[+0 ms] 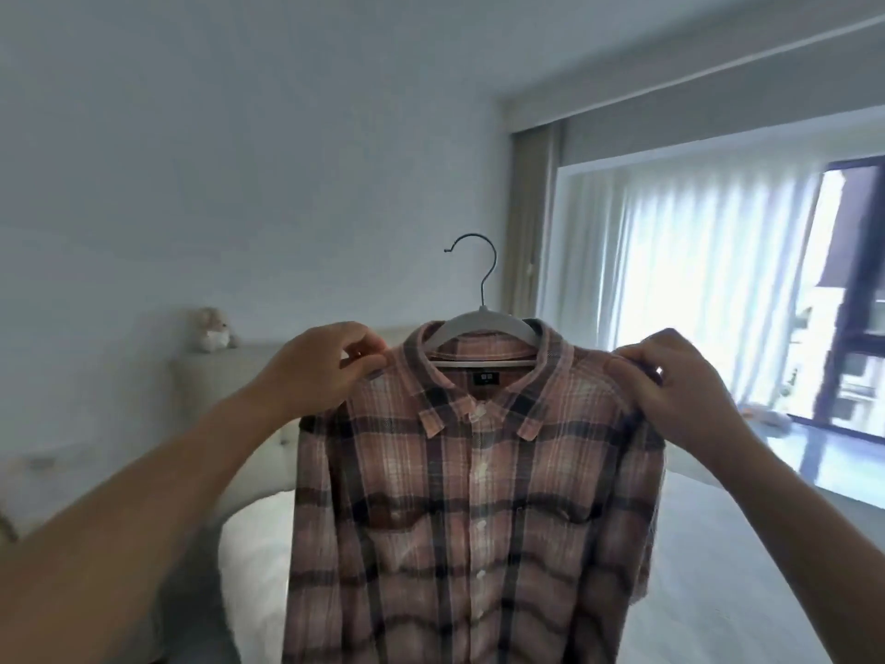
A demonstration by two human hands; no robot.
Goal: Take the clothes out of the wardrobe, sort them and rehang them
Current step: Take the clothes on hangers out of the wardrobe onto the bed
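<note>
Pink and dark-navy plaid covers the shirt (474, 496), which hangs buttoned on a pale hanger (483, 328) held up in mid-air in the middle of the room. The hanger's dark wire hook (479, 261) stands upright above the collar, catching on nothing. A small black label shows inside the neck.

The left hand (316, 371) pinches the cloth at the shirt's left shoulder between thumb and curled fingers. The right hand (680, 390) grips the right shoulder the same way, its fingers bunched over the fabric. Both forearms reach up from the near corners, and the shirt's body falls straight down between them, out of view at the bottom.

Behind the shirt lies a bed (254, 558) with white bedding and a padded pale headboard (225, 376) against the far wall. A small plush toy (213, 330) sits on top of the headboard, to the left. On the far right, sheer white curtains (694, 289) glow with daylight beside a dark-framed glass door (847, 299).
</note>
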